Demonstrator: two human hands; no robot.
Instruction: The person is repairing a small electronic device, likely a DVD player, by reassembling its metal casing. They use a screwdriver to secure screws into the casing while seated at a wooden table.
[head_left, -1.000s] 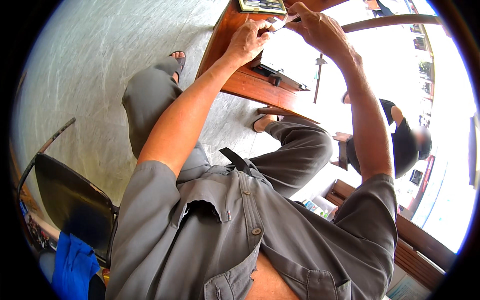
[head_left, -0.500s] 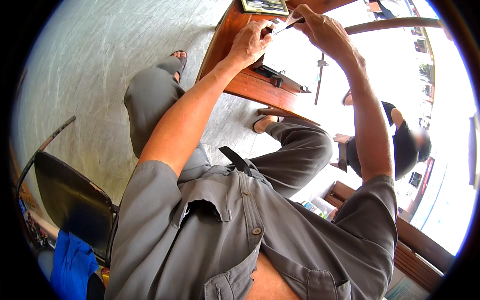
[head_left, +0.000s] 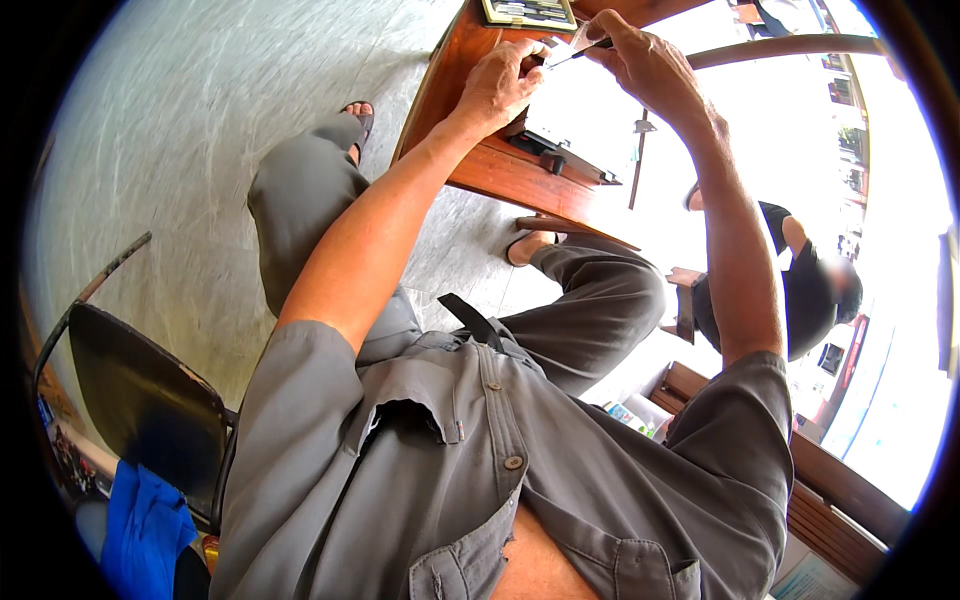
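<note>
Over the wooden table (head_left: 480, 165), my two hands are close together. My left hand (head_left: 500, 85) has its fingers closed around a small light-coloured piece (head_left: 556, 52), too small and glary to name. In my right hand (head_left: 645, 62) is a slim dark-handled tool (head_left: 597, 45), its thin tip slanting down to the small piece. Below the hands lies a bright white surface (head_left: 585, 115), washed out by light. A black device with a knob (head_left: 553, 161) sits along its near edge.
A tray of small tools (head_left: 530, 12) stands at the table's far end. To the left is a dark chair (head_left: 145, 400) with a blue cloth (head_left: 145, 525) beside it. A person in black (head_left: 800, 290) sits at the right. A white container (head_left: 645, 415) is near my right side.
My right hand and the tool have shifted very slightly. My left hand stays in place, and both grips look the same.
</note>
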